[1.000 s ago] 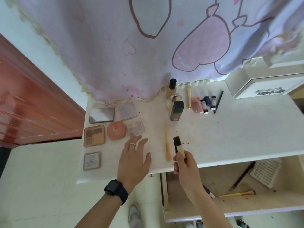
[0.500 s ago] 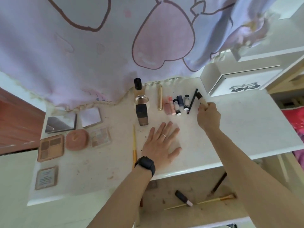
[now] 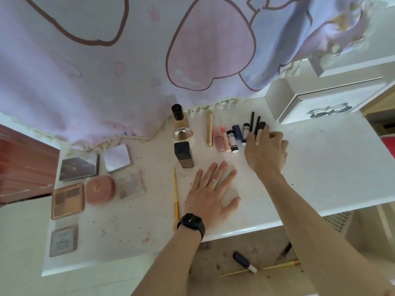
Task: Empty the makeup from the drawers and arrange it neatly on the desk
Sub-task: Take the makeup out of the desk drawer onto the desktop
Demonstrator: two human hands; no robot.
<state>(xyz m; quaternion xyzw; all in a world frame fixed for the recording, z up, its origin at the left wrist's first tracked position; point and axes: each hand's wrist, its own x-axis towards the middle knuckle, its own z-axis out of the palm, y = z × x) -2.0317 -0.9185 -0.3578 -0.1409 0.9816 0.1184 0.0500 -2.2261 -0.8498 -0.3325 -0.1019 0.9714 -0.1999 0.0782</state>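
My left hand (image 3: pixel 211 193) lies flat on the desk (image 3: pixel 320 167), palm down, with the fingers straight and spread and holding nothing. It has a ring (image 3: pixel 214 181) on one finger and a watch (image 3: pixel 191 224) on the wrist.

My right hand (image 3: pixel 266 150) is at the back of the desk, fingers bent down over a capped tube (image 3: pixel 262 125). My fingertips touch it, but I cannot tell whether they pinch it or only rest on it. The capped tube lies at the right end of a row, just beside two pencils (image 3: pixel 252 121). Left of those lie small tubes (image 3: pixel 236 133), pink lipsticks (image 3: pixel 221 139) and a gold stick (image 3: pixel 210 131), side by side.

Further left a bottle (image 3: pixel 179 117) stands against the cloth (image 3: pixel 128 60). A shiny jar (image 3: pixel 182 133) and a dark bottle (image 3: pixel 183 154) sit in front of it. A brush (image 3: pixel 175 193) lies just left of my left hand.

On the left part of the desk sit a dark palette (image 3: pixel 79 167), a mirror compact (image 3: pixel 117 158), a brown palette (image 3: pixel 67 200), a puff (image 3: pixel 100 189), a pale palette (image 3: pixel 131 184) and, near the front edge, a square case (image 3: pixel 63 240).

Below the front edge the drawer (image 3: pixel 263 242) is open. In it lie a dark tube (image 3: pixel 242 260), two thin yellow brushes (image 3: pixel 280 264) and a dark stick (image 3: pixel 286 249). A white box (image 3: pixel 320 103) stands at the back right of the desk.
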